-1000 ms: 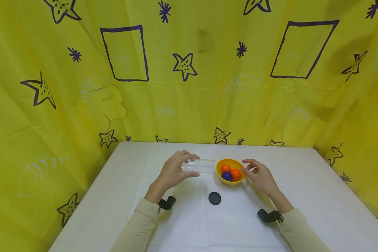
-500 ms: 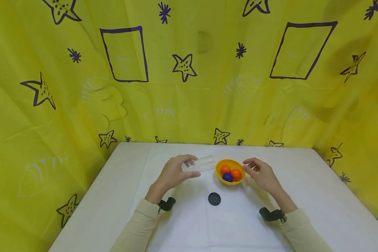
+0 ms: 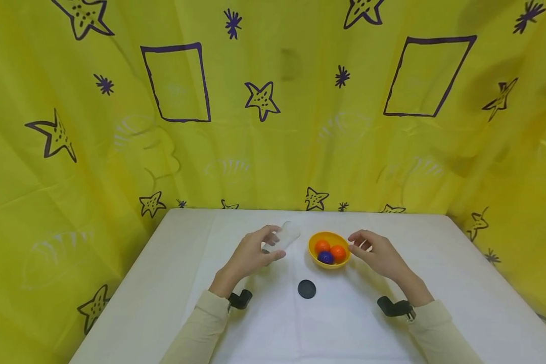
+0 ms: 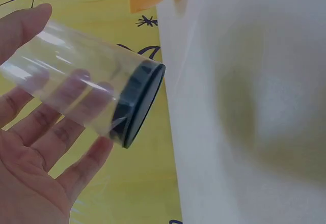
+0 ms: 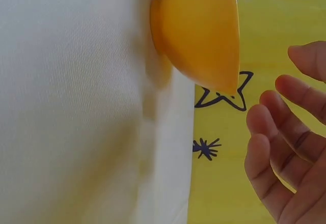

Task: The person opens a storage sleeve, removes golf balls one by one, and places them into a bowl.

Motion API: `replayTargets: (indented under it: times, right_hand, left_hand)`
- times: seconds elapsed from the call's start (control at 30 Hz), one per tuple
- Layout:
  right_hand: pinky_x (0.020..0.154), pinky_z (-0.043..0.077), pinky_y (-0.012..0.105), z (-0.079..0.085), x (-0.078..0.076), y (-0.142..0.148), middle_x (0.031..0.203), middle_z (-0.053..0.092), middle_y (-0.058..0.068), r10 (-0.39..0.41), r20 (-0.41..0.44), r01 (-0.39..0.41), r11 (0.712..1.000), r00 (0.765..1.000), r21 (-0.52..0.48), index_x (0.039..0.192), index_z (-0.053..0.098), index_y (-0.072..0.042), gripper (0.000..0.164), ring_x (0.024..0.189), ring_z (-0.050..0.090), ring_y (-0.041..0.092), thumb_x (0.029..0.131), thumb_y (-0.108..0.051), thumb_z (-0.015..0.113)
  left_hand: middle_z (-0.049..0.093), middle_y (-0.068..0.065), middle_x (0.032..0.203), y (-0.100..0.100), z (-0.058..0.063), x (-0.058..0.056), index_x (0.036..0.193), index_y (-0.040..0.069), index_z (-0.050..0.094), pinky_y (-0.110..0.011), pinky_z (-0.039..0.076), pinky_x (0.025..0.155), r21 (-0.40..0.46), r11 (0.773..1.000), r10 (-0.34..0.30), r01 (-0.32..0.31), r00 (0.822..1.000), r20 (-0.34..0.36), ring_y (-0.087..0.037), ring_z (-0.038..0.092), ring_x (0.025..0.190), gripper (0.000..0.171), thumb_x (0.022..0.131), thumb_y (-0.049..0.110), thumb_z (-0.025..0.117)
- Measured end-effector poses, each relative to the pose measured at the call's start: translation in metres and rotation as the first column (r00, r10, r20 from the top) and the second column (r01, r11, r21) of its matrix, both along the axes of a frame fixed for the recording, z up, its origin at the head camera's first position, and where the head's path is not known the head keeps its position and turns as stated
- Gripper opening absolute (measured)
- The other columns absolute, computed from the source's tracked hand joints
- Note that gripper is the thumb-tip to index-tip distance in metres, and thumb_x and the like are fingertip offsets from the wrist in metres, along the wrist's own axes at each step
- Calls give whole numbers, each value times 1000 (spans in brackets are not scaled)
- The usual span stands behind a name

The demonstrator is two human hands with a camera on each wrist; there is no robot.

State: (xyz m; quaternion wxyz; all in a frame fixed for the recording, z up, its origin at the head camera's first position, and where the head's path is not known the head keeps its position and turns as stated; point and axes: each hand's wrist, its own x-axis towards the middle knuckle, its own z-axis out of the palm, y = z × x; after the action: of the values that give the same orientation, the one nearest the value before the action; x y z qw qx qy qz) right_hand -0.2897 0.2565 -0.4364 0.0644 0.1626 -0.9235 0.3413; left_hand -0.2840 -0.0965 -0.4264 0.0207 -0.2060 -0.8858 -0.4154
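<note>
A clear plastic cylinder (image 3: pixel 289 233) is gripped between the thumb and fingers of my left hand (image 3: pixel 249 255). In the left wrist view a black cap (image 4: pixel 136 104) closes its near end, and the fingers show through the see-through wall. The tube tilts, its far end raised toward the back of the table. To its right stands a yellow-orange bowl (image 3: pixel 331 235) with two orange balls (image 3: pixel 338 253) and one dark purple ball (image 3: pixel 325 257) inside. My right hand (image 3: pixel 380 255) hovers just right of the bowl's rim, fingers loosely bent, holding nothing.
A flat black round lid (image 3: pixel 307 289) lies on the white-covered table (image 3: pixel 346 328), in front of the bowl. Yellow curtains (image 3: pixel 227 141) printed with stars and frames hang behind the table and at both sides.
The cylinder has swung from lying level, its end pointing at the bowl, to tilting up and away from it. My right hand stays beside the bowl. The view has shifted slightly.
</note>
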Motion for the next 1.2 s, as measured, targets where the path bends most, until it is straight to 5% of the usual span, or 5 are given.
replayTargets:
  times: [0.23, 0.47, 0.8, 1.0, 1.2]
  right_hand:
    - [81, 54, 37, 0, -2, 3, 110, 68, 13, -15, -50, 18, 998, 999, 66, 119, 66, -1, 30, 94, 63, 25, 95, -18, 72]
    - [90, 55, 54, -4, -4, 10, 121, 62, 22, -59, -68, 66, 993, 996, 100, 125, 63, 0, 36, 103, 63, 34, 97, -21, 71]
    - [92, 55, 56, -2, -6, 18, 125, 59, 24, -80, -75, 85, 994, 994, 65, 127, 61, 0, 37, 105, 62, 37, 98, -20, 70]
    - [92, 53, 57, 0, -6, 19, 125, 59, 25, -92, -69, 94, 995, 993, 35, 127, 61, 1, 37, 105, 61, 36, 98, -19, 70]
    - [93, 51, 58, 0, -9, 19, 128, 58, 24, -116, -80, 122, 990, 990, 74, 129, 61, 1, 38, 111, 60, 41, 98, -19, 70]
  left_hand:
    - [71, -12, 127, -3, -9, -4, 133, 15, 57, -55, 50, 105, 11, 999, 37, -37, 999, 21, -32, 64, 125, 49, 91, 28, 79]
    - [68, -8, 132, -6, -21, -9, 129, 16, 53, -54, 51, 102, 20, 995, 102, -102, 994, 42, -33, 64, 125, 46, 91, 24, 79]
    - [64, -13, 136, -7, -26, -11, 134, 14, 50, -49, 57, 95, 13, 985, 171, -172, 982, 79, -35, 63, 124, 51, 93, 25, 78]
    - [67, -13, 130, -13, -29, -13, 135, 12, 50, -49, 57, 92, 1, 987, 162, -163, 982, 92, -34, 65, 119, 52, 93, 28, 76]
    - [61, -19, 142, -30, -27, -15, 146, 7, 44, -55, 52, 101, -105, 984, 161, -143, 966, 201, -38, 62, 125, 72, 87, 27, 83]
